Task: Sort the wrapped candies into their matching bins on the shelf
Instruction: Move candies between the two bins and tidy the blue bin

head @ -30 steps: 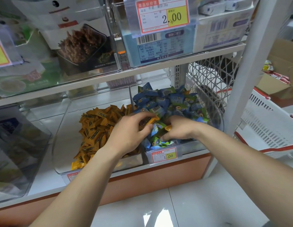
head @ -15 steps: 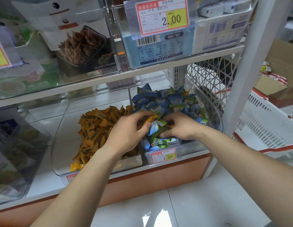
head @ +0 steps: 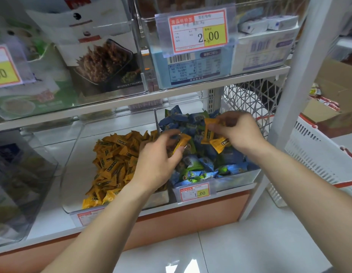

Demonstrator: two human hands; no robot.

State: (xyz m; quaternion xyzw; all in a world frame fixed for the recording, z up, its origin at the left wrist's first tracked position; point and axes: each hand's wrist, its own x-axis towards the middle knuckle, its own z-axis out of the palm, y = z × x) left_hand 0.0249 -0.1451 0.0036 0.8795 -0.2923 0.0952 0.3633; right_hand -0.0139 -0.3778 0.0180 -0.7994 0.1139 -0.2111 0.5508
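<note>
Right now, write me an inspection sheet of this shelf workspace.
Surface: white lower shelf carrying clear plastic bins.
Job's things: left clear bin holds orange wrapped candies; right clear bin holds blue and green wrapped candies.
Clutter: nothing seen loose on the shelf.
Grippers: left hand pinches an orange candy over the right bin; right hand holds several orange candies.
Cables: nothing seen.
Surroundings: yellow-and-red price tags; packaged snacks on the upper shelf; white shopping basket with red trim at right.

The left hand [head: 157,164] is hiding candies beneath it; the yellow price tag [head: 5,72] is running off the left edge.
</note>
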